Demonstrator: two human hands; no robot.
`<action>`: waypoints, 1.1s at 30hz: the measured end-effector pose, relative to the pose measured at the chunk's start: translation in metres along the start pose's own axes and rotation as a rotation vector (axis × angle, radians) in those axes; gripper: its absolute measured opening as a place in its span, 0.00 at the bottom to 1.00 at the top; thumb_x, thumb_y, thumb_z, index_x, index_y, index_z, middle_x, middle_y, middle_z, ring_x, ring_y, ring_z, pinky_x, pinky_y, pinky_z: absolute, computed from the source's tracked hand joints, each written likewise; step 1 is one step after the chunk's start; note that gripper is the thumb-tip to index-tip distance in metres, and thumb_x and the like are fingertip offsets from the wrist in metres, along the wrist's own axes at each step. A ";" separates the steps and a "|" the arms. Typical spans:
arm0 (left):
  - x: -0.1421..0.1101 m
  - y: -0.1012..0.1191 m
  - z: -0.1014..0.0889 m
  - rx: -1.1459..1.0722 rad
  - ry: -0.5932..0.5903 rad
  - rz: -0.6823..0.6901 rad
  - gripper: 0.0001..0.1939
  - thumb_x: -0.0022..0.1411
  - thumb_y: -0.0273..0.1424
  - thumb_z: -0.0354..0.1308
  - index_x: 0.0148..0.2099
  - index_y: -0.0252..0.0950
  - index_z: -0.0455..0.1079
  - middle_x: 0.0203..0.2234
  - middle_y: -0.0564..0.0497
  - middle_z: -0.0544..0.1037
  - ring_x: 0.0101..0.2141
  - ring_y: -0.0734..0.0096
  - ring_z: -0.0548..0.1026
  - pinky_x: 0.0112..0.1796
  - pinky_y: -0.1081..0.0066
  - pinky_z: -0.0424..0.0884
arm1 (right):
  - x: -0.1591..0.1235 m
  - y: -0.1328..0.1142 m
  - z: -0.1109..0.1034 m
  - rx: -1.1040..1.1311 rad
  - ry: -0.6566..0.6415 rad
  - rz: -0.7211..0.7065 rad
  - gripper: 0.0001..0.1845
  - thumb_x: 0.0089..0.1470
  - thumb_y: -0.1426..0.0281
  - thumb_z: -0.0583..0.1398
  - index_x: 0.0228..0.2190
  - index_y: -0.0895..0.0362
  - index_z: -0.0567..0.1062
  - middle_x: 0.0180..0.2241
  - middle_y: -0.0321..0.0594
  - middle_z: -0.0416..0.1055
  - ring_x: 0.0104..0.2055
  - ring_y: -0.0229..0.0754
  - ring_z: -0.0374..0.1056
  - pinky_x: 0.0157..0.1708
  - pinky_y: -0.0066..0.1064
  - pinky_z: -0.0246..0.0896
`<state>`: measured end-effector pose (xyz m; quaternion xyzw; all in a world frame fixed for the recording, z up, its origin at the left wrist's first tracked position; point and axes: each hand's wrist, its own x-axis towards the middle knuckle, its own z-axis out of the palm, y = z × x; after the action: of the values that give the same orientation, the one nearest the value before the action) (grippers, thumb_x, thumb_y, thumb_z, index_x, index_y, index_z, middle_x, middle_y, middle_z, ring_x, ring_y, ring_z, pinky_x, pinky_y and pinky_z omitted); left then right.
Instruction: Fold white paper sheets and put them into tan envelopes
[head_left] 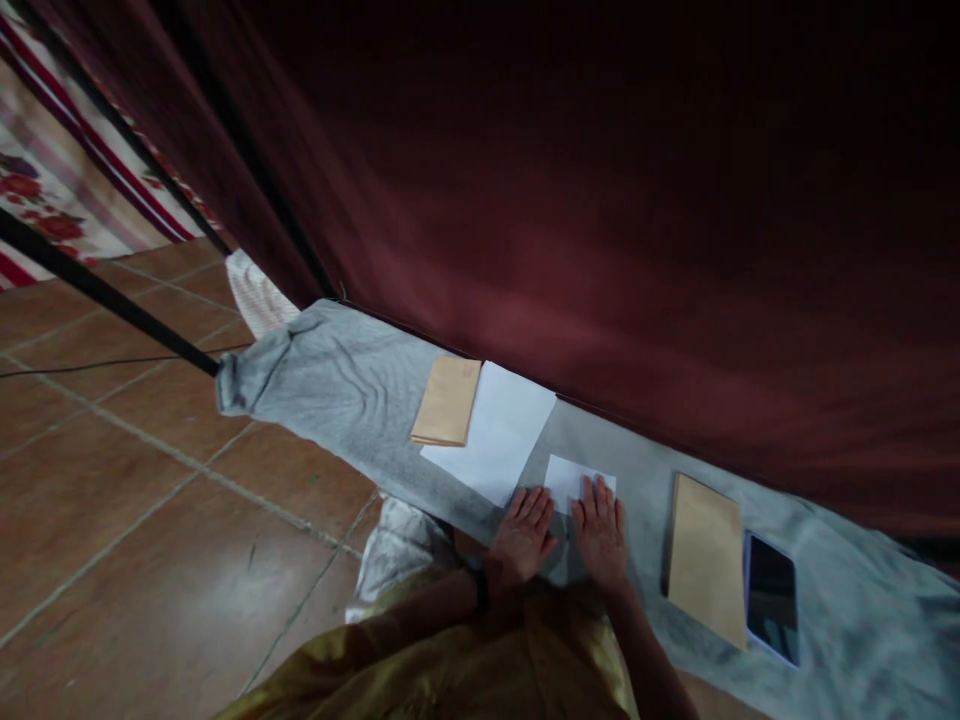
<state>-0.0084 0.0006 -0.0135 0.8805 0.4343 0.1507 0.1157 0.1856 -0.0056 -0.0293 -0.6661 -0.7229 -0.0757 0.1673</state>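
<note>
My right hand (pixel 601 530) lies flat, fingers stretched out, over the right part of a small white paper (pixel 562 478). Just left of that paper, my left hand (pixel 526 532) rests palm down with its fingers extended, near the lower corner of a larger white sheet (pixel 508 415). Whether the left fingertips touch either paper I cannot tell. Brown envelopes (pixel 448 400) lie in a small stack over the left edge of the large sheet. Farther right is a thicker stack of brown envelopes (pixel 706 560).
A grey cloth (pixel 337 370) covers the narrow table. At the right, a dark-screened phone (pixel 772 595) lies beside the thicker envelope stack. A dark red curtain (pixel 525 250) hangs along the far edge. Black poles (pixel 112 300) and tiled floor (pixel 150 520) are at the left.
</note>
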 end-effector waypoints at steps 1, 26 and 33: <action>-0.002 -0.007 -0.007 -0.028 0.005 -0.004 0.29 0.72 0.41 0.47 0.69 0.33 0.57 0.69 0.41 0.58 0.69 0.56 0.53 0.66 0.52 0.54 | 0.000 0.000 -0.001 0.009 -0.009 -0.011 0.25 0.67 0.68 0.47 0.62 0.57 0.65 0.68 0.55 0.55 0.70 0.56 0.51 0.63 0.62 0.49; 0.029 0.004 0.003 0.031 0.017 0.042 0.32 0.73 0.42 0.43 0.70 0.25 0.53 0.67 0.34 0.60 0.69 0.54 0.55 0.65 0.51 0.58 | 0.006 -0.024 0.007 -0.052 -0.118 0.095 0.29 0.68 0.69 0.46 0.67 0.61 0.57 0.70 0.51 0.50 0.71 0.51 0.49 0.66 0.49 0.47; 0.022 -0.004 0.006 0.158 0.018 0.099 0.35 0.73 0.44 0.43 0.71 0.23 0.50 0.69 0.32 0.56 0.70 0.52 0.51 0.67 0.49 0.52 | -0.012 0.001 -0.002 -0.054 -0.082 0.205 0.31 0.69 0.62 0.47 0.67 0.63 0.56 0.68 0.54 0.54 0.70 0.51 0.51 0.66 0.48 0.46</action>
<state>0.0035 0.0198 -0.0173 0.9060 0.4017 0.1293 0.0344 0.1872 -0.0169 -0.0320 -0.7434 -0.6549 -0.0501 0.1264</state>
